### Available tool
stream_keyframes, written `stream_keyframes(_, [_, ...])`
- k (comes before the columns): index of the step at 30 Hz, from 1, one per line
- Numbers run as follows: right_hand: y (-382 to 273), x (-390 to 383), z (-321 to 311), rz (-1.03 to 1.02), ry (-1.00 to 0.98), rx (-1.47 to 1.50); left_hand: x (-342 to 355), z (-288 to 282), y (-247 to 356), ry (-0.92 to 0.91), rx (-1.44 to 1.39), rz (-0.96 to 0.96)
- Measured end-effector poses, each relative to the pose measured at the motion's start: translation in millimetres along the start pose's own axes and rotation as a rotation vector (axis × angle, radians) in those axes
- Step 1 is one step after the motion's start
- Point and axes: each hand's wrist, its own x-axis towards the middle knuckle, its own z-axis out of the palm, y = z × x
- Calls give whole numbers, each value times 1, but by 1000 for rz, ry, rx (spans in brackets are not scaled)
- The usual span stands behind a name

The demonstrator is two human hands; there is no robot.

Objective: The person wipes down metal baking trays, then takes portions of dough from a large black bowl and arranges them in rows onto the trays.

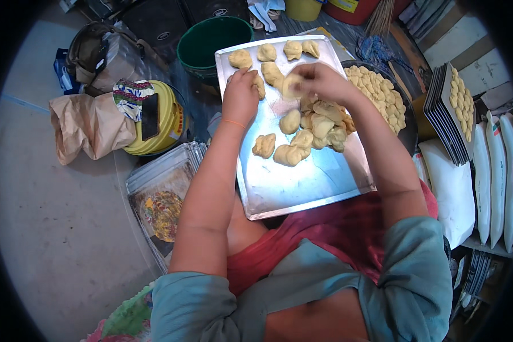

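Dough pile (323,126) lay on the right half of a shiny metal tray (279,191), toward the person from both hands. Right hand (319,81) was nearer to it, its wrist passing just above the heap; left hand (242,91) was farther off, up and to the left.

Right hand: thumb and fingers appeared pinched together on a pale dough piece (292,86); outline blurred. Left hand: fingers bent against a smaller lump (259,88); could not tell whether clamped or merely resting.

Between the hands lay a folded roll (272,73), long axis slanting from upper left to lower right. Four lumps stood in a row along the tray's far edge. Three loose pieces lay on the near side, left of the pile. Tray's long axis ran away from the person, near end over red cloth (347,219).

Farther right: a round dark pan (410,128) of knotted dough (382,97), then stacked trays (447,117) set on a slant, the outermost bearing dough. Left: a brown paper bag (91,125) and a yellow bucket (164,134).

Labels: lettering noted on the yellow bucket, not transcribed; coloured print on white sacks (496,176), too small to read.
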Motion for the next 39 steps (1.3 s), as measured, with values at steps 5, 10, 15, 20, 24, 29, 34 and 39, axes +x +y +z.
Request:
stream_keyframes(5, [35,31,-6,162,349,-529,7,9,-10,35,-40,72])
stream_keyframes(10, [-3,35,36,-240,340,-561,10,-8,-37,-105,-262,-58])
stream_keyframes(15, [-6,45,69,-334,198,-771,14,-5,-38,-151,-437,-133])
stream_keyframes(20, [-19,29,46,-125,104,-444,11,-5,-33,-87,-178,-36])
stream_keyframes(24, [-3,25,48,-150,94,-310,12,-2,-31,-65,-230,-49])
stream_keyframes(29, [0,35,57,-184,177,-157,9,-4,-22,-173,-359,-250])
stream_keyframes(34, [3,40,52,-178,93,-224,6,-9,-17,-22,-172,-65])
stream_keyframes(39, [-17,-7,35,-155,-414,-523,8,-11,-20,-93,-35,-49])
